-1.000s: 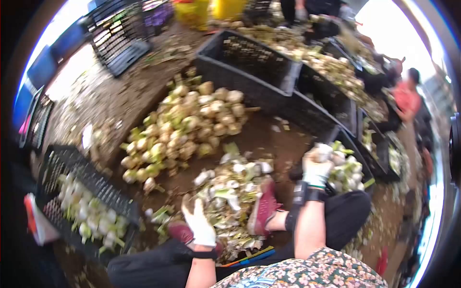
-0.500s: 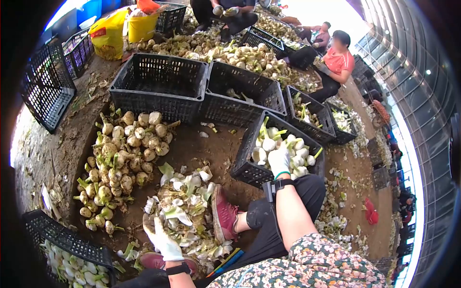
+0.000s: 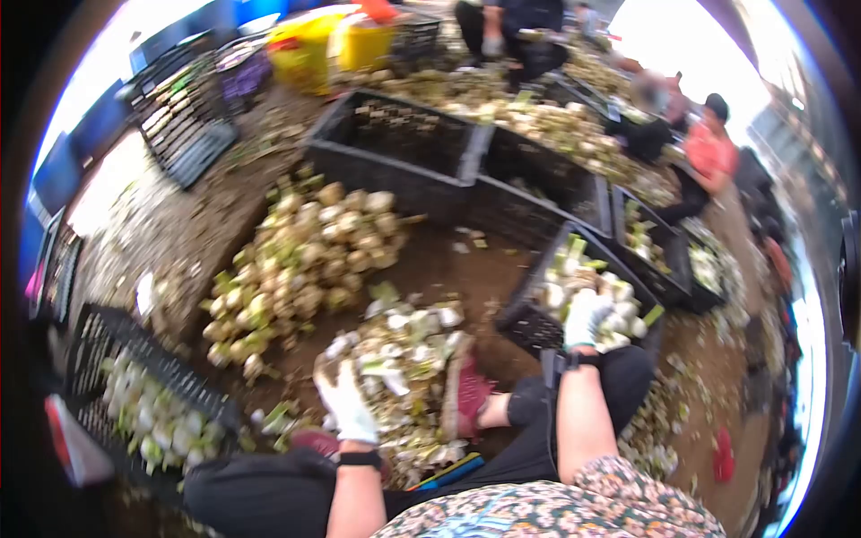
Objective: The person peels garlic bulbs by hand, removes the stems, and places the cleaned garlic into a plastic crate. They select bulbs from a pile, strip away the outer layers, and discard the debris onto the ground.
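My left hand [image 3: 348, 403], in a pale work glove with dirty fingertips, is over the left side of a heap of peeled skins [image 3: 404, 354]. Its fingers are spread and nothing shows in them. Gloved too, my right hand [image 3: 585, 320] is at a black crate [image 3: 525, 323] of white, cleaned bulbs [image 3: 619, 314], touching or just above them. Its fingers are blurred, and whether they grip a bulb is unclear. Left of the skins lies a pile of brownish bulbs with stems [image 3: 314, 255].
Two black crates [image 3: 395, 134] [image 3: 547, 179] stand beyond the piles, smaller filled crates at right. Another crate of white bulbs [image 3: 161, 412] is at lower left. My red shoe [image 3: 466, 394] is beside the skins. Co-workers [image 3: 708, 157] sit farther back.
The view has swung left, so the scene sits farther right and is blurred. My left hand remains over the skins and my right hand at the crate of white bulbs.
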A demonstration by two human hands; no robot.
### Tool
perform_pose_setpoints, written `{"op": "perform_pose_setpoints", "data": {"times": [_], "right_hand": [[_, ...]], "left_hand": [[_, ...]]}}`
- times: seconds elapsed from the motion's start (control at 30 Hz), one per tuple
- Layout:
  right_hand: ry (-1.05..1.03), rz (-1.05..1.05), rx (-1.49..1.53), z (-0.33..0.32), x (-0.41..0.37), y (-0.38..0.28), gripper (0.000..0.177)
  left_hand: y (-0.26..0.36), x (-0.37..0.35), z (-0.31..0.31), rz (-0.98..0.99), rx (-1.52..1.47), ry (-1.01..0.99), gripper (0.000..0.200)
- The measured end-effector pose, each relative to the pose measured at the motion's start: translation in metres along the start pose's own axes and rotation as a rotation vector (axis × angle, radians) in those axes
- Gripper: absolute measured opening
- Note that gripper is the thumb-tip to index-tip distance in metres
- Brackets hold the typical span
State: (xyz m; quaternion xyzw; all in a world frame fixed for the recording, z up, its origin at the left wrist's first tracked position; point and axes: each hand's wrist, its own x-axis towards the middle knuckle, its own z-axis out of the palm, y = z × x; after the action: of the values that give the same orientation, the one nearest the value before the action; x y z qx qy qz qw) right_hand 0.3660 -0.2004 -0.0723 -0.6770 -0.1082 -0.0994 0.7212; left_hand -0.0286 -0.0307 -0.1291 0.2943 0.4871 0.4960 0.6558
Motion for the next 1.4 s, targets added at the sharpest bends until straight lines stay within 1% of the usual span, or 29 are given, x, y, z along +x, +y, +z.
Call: {"op": "perform_pose_setpoints", "data": {"times": [0.03, 0.07, 0.1, 0.17, 0.23, 0.3, 0.37, 0.4, 0.43, 0.5, 0.53, 0.57, 0.6, 0.63, 0.67, 0.7, 0.77, 0.8, 0.83, 0.9, 0.93, 0.97, 1.03, 1.1, 1.13, 1.2, 1.3, 1.37, 1.4], "right_hand": [[-0.013, 0.082, -0.091, 0.035, -0.037, -0.044, 0.012], [-0.475, 0.100, -0.331, 0.048, -0.054, -0.020, 0.014], [-0.929, 0.092, -0.570, 0.057, -0.067, 0.004, 0.021], [-1.378, -0.275, -1.086, 0.121, -0.138, -0.015, 0.041], [-1.250, -0.111, -0.824, 0.182, -0.188, -0.005, 0.058], [-1.284, 0.007, -0.695, 0.241, -0.226, 0.031, 0.075], [-1.316, -0.043, -0.690, 0.284, -0.260, 0.057, 0.074], [-1.308, 0.014, -0.729, 0.297, -0.274, 0.067, 0.067], [-1.243, -0.064, -0.717, 0.303, -0.279, 0.092, 0.053], [-1.142, 0.061, -0.644, 0.306, -0.276, 0.088, 0.035], [-1.148, 0.093, -0.506, 0.297, -0.270, 0.075, 0.026], [-1.220, 0.360, -0.401, 0.288, -0.263, 0.039, 0.019], [-1.288, 0.577, -0.184, 0.275, -0.256, 0.027, 0.015], [-1.317, 0.734, -0.086, 0.262, -0.251, -0.002, 0.015], [-1.386, 0.772, -0.061, 0.249, -0.247, -0.026, 0.016], [-1.453, 0.807, -0.028, 0.238, -0.246, -0.045, 0.017], [-1.509, 0.864, 0.028, 0.217, -0.251, -0.072, 0.025], [-1.479, 0.887, 0.166, 0.209, -0.258, -0.085, 0.032], [-1.409, 0.985, 0.190, 0.204, -0.267, -0.091, 0.035], [-1.408, 0.685, 0.148, 0.193, -0.281, -0.101, 0.033], [-1.353, 0.702, 0.094, 0.190, -0.286, -0.094, 0.038], [-1.317, 0.701, 0.160, 0.185, -0.291, -0.082, 0.034], [-1.318, 0.789, 0.236, 0.178, -0.286, -0.091, 0.032], [-1.353, 0.722, 0.258, 0.167, -0.276, -0.110, 0.031], [-1.398, 0.777, 0.271, 0.164, -0.270, -0.119, 0.036], [-1.427, 0.763, 0.296, 0.157, -0.264, -0.127, 0.037], [-1.488, 0.707, 0.280, 0.149, -0.258, -0.128, 0.041], [-1.522, 0.761, 0.241, 0.146, -0.254, -0.141, 0.042], [-1.545, 0.708, 0.236, 0.146, -0.251, -0.139, 0.032]], "left_hand": [[0.008, -0.005, 0.002, 0.005, -0.020, -0.043, 0.051], [0.008, -0.007, 0.003, -0.004, -0.048, -0.067, 0.052], [-0.005, -0.002, -0.004, 0.048, -0.031, -0.077, 0.052], [0.006, -0.008, -0.002, -0.022, -0.066, -0.005, 0.052], [0.010, -0.006, -0.009, -0.041, 0.009, 0.077, 0.055], [0.000, 0.000, -0.024, -0.044, -0.014, 0.092, 0.059], [0.016, -0.003, -0.026, -0.042, 0.045, 0.119, 0.059], [0.017, -0.001, -0.030, -0.048, -0.002, 0.128, 0.060], [0.020, 0.004, -0.033, -0.042, -0.010, 0.149, 0.060], [0.022, 0.010, -0.039, -0.027, -0.020, 0.130, 0.061], [0.022, 0.014, -0.043, -0.049, -0.062, 0.108, 0.069], [0.024, 0.015, -0.044, -0.057, -0.070, 0.120, 0.069], [0.028, 0.016, -0.042, -0.022, -0.071, 0.058, 0.074], [0.030, 0.015, -0.039, 0.011, -0.067, -0.010, 0.079], [0.032, 0.013, -0.037, 0.028, -0.159, -0.100, 0.082], [0.039, 0.009, -0.030, 0.062, -0.227, -0.171, 0.079], [0.039, 0.008, -0.032, 0.031, -0.180, -0.287, 0.074], [0.042, 0.003, -0.029, 0.034, -0.227, -0.242, 0.069], [0.043, -0.001, -0.029, 0.043, -0.220, -0.253, 0.069], [0.039, -0.005, -0.029, 0.120, -0.151, -0.206, 0.067], [0.035, -0.005, -0.029, 0.229, -0.101, -0.228, 0.066], [0.037, -0.009, -0.028, 0.239, -0.098, -0.248, 0.066], [0.043, -0.016, -0.024, 0.269, -0.174, -0.294, 0.065], [0.049, -0.022, -0.021, 0.286, -0.187, -0.321, 0.065], [0.052, -0.026, -0.020, 0.267, -0.173, -0.329, 0.064], [0.056, -0.031, -0.020, 0.231, -0.133, -0.315, 0.063], [0.067, -0.040, -0.021, 0.238, -0.154, -0.352, 0.062], [0.071, -0.042, -0.024, 0.206, -0.192, -0.374, 0.061], [0.073, -0.044, -0.026, 0.173, -0.287, -0.418, 0.061]]}}
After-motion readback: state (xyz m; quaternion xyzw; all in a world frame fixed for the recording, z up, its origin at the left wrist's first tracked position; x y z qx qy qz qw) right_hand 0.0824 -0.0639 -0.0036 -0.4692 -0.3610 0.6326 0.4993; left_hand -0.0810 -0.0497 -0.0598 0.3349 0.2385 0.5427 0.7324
